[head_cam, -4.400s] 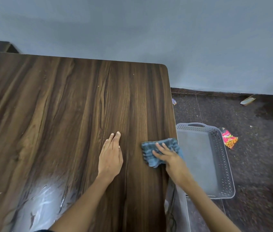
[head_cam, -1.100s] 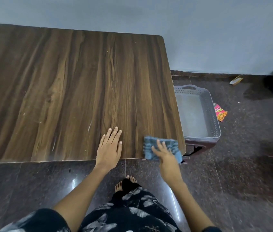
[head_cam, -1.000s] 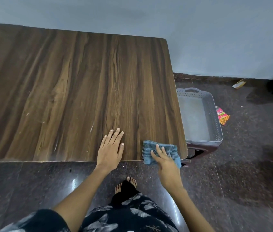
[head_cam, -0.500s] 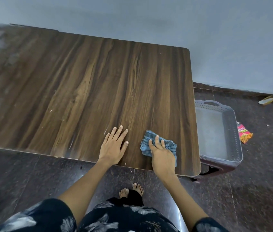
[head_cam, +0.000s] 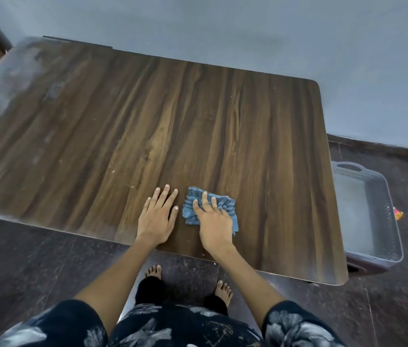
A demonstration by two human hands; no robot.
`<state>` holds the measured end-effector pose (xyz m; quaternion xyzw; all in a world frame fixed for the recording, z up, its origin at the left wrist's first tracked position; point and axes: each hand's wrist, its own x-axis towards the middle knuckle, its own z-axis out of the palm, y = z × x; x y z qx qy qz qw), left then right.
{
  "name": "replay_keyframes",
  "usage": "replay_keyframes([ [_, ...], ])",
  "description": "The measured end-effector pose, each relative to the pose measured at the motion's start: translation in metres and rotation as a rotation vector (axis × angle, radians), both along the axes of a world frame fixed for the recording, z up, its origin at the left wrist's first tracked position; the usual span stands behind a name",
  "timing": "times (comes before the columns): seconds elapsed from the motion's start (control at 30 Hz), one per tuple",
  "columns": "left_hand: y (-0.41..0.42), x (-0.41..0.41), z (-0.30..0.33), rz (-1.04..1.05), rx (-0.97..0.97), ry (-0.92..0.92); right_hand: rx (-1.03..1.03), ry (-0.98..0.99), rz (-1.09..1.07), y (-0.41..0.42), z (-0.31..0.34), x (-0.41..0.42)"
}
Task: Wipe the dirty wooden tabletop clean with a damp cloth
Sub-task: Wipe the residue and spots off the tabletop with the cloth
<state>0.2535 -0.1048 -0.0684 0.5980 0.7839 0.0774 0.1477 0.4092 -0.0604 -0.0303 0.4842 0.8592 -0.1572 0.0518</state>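
The big brown wooden tabletop (head_cam: 173, 136) fills most of the view, with its far edge against the pale wall (head_cam: 248, 33) and its rounded right corners near and far. Its near edge runs slanted across the view, just in front of the person's bare feet (head_cam: 153, 271) on the dark floor (head_cam: 22, 266). The far left part of the tabletop looks grey and dusty, and small pale specks lie on the wood left of the hands. Lots of bare wood lies open to the left, to the right and toward the wall. Off the right edge, lower than the tabletop, sits a grey plastic tray (head_cam: 388, 221) with holes in its walls, on a dark stand. A small bright wrapper (head_cam: 398, 213) lies on the floor just past the tray. The left hand (head_cam: 158, 214) lies flat on the wood near the near edge, with its fingers straight and spread, holding nothing. Just beside it, not touching, the right hand (head_cam: 214, 221) presses down on the blue cloth (head_cam: 193, 209). Its fingers (head_cam: 204, 200) are straight on top of the cloth, not curled round it. The cloth is bunched up and lies flat on the wood, a little in from the near edge and well apart from the right edge.
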Motion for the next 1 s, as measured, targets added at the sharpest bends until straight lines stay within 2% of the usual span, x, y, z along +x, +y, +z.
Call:
replay_keyframes([
  [0.27, -0.01, -0.11, -0.004, -0.055, -0.004, 0.051, -0.066, 0.03, 0.013, -0.045, -0.002, -0.116],
  [0.37, -0.013, -0.132, -0.005, -0.106, 0.004, 0.06, -0.019, 0.085, -0.022, -0.057, -0.007, -0.132],
  [0.47, -0.012, -0.14, -0.005, -0.146, 0.021, 0.032, 0.043, 0.075, -0.003, -0.077, -0.014, -0.12],
  [0.57, -0.009, -0.143, -0.006, -0.156, 0.033, -0.005, 0.021, 0.023, -0.048, -0.104, -0.011, -0.083],
  [0.67, -0.006, -0.146, -0.008, -0.156, 0.046, -0.018, 0.04, 0.102, -0.266, -0.109, -0.011, -0.039],
  [0.73, -0.004, -0.149, -0.008, -0.162, 0.047, -0.015, 0.033, 0.123, -0.469, -0.097, -0.007, -0.013],
  [0.8, -0.002, -0.153, -0.007, -0.171, 0.038, -0.009, 0.013, 0.101, -0.575, -0.077, -0.007, 0.004],
  [0.9, 0.002, -0.161, -0.007, -0.173, 0.023, 0.008, -0.005, 0.015, -0.656, -0.042, -0.006, 0.001],
  [1.0, 0.006, -0.173, -0.006, -0.141, 0.019, 0.005, -0.007, -0.042, -0.627, -0.011, -0.009, -0.033],
])
